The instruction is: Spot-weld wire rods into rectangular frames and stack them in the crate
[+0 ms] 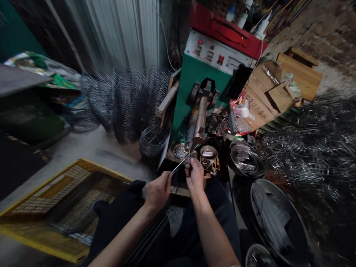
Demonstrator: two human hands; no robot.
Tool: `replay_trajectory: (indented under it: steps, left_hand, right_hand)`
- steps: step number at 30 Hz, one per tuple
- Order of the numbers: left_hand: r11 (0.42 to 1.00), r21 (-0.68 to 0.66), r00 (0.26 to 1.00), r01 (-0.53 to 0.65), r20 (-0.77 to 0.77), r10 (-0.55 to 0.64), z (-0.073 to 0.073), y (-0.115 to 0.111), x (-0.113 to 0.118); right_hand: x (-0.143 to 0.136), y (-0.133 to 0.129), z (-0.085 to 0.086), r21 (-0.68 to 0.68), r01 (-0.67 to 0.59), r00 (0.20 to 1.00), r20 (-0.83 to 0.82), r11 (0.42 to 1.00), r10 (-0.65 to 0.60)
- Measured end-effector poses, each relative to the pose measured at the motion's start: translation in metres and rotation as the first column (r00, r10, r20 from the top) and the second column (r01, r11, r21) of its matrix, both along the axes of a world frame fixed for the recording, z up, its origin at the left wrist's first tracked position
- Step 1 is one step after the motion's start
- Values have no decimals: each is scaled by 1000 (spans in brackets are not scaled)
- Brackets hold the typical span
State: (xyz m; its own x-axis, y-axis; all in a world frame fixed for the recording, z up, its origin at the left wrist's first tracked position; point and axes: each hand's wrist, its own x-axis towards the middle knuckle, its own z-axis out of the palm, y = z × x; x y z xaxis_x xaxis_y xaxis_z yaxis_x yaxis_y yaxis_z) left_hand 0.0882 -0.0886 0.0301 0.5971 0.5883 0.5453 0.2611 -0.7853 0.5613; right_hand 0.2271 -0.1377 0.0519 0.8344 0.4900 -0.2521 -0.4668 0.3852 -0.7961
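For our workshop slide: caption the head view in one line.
Left hand and right hand hold wire rods at a green welding machine.

Place: a small metal workshop, cramped and dim.
Machine: a green bench machine (194, 79) with a red top (226, 29), switches and a dial on its panel (217, 53).
Stock: stacks of wire rings (125, 100) along a corrugated metal wall (116, 33); tangled wire pieces (314, 148) heaped at right.
Containers: a metal basin (289, 222) of cut wire rods; a yellow mesh crate (55, 207).
Surroundings: cardboard boxes (267, 100), rough brick wall (325, 29), bare concrete floor (91, 148).
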Motion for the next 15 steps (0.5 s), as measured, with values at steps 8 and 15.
replay_trajectory:
  steps: [8,15]
  left_hand:
    - [999,-5,999,50,4,-50,12,9,-4]
    - [988,-63,990,138,-19,-139,9,17,7]
  right_hand:
    - [4,-1,-4,-15,-37,999,-12,999,36]
    - [25,-14,-5,-93,-31,959,278,995,56]
